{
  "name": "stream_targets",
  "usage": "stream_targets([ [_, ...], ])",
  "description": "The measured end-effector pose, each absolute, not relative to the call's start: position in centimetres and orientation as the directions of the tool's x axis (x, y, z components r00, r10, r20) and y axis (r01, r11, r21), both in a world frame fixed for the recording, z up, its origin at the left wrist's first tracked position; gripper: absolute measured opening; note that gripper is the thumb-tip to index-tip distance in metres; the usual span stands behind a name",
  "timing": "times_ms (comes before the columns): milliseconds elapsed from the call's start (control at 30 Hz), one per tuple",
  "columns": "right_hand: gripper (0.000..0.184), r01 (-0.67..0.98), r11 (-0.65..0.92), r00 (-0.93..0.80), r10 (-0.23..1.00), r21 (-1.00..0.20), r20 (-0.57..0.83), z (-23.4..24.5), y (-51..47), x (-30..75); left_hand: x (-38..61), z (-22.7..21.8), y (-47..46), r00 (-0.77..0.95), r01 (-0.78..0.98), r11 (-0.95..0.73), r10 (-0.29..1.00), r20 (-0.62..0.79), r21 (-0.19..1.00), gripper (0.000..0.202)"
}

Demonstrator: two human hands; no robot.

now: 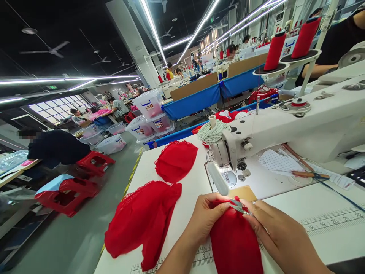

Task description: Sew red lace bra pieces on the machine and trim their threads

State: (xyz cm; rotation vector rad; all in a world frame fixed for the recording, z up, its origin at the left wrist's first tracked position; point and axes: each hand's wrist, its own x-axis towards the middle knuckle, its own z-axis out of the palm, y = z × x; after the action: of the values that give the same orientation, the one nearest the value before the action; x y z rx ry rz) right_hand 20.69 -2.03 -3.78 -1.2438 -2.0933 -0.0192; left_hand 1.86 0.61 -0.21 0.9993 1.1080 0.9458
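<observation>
My left hand point(201, 215) is closed on the top edge of a red fabric piece point(235, 243), thumb pressed over the gathered cloth. In my right hand point(281, 230) are small metal thread snips point(239, 207), their blades pointing left across the red edge near my left thumb. The fabric hangs down toward me over the table's front. Just beyond my hands stands a white sewing machine point(225, 152), its lamp lit over the needle plate point(229, 178). Two more red pieces with lace edging, a smaller one point(176, 160) and a larger one point(139, 220), lie on the table at left.
Printed ruler marks point(333, 222) run along the white table point(188, 201). A wooden-handled tool point(309, 175) and paper patterns point(278, 161) lie right of the needle. Red thread cones point(275, 51) stand behind the machine. Plastic bins point(148, 102), red stools point(68, 194) and other people are farther off.
</observation>
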Motion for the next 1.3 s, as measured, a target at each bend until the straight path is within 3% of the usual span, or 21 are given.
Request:
stream_targets([
  [167, 0.03, 0.79, 0.505, -0.268, 0.794, -0.348, 0.546, -3.7, -1.7, 20.1, 1.8, -0.4, 0.5, 0.19, -0.066, 0.241, 0.956, -0.225, 0.968, 0.017],
  [367, 0.024, 0.533, 0.4, -0.104, 0.905, -0.745, 0.411, -2.9, -1.2, 20.8, 1.9, -0.2, 0.8, 0.179, -0.19, 0.369, 0.924, -0.337, 0.91, 0.028],
  [500, 0.04, 0.391, 0.31, -0.076, 0.949, -0.867, 0.305, -2.9, -0.7, 19.8, 1.9, -0.1, 0.7, 0.215, -0.197, 0.402, 0.908, -0.361, 0.894, 0.029],
  [633, 0.015, 0.408, 0.32, -0.105, 0.947, -0.855, 0.304, -3.1, -0.2, 18.4, 1.9, -0.1, 0.6, 0.255, -0.191, 0.384, 0.908, -0.332, 0.903, 0.028],
  [800, 0.011, 0.411, 0.428, -0.086, 0.897, -0.805, 0.433, -3.2, -0.4, 18.4, 1.8, -0.5, 0.6, 0.247, -0.249, 0.422, 0.898, -0.364, 0.872, 0.031],
  [1000, 0.015, 0.496, 0.381, -0.175, 0.924, -0.78, 0.34, -4.2, -1.9, 20.5, 1.8, -0.5, 0.7, 0.231, -0.282, 0.459, 0.885, -0.405, 0.842, 0.036],
  [1300, 0.033, 0.692, 0.45, -0.214, 0.874, -0.564, 0.436, -4.3, -1.9, 21.2, 1.9, -0.5, 0.7, 0.237, -0.286, 0.461, 0.883, -0.405, 0.84, 0.04],
])
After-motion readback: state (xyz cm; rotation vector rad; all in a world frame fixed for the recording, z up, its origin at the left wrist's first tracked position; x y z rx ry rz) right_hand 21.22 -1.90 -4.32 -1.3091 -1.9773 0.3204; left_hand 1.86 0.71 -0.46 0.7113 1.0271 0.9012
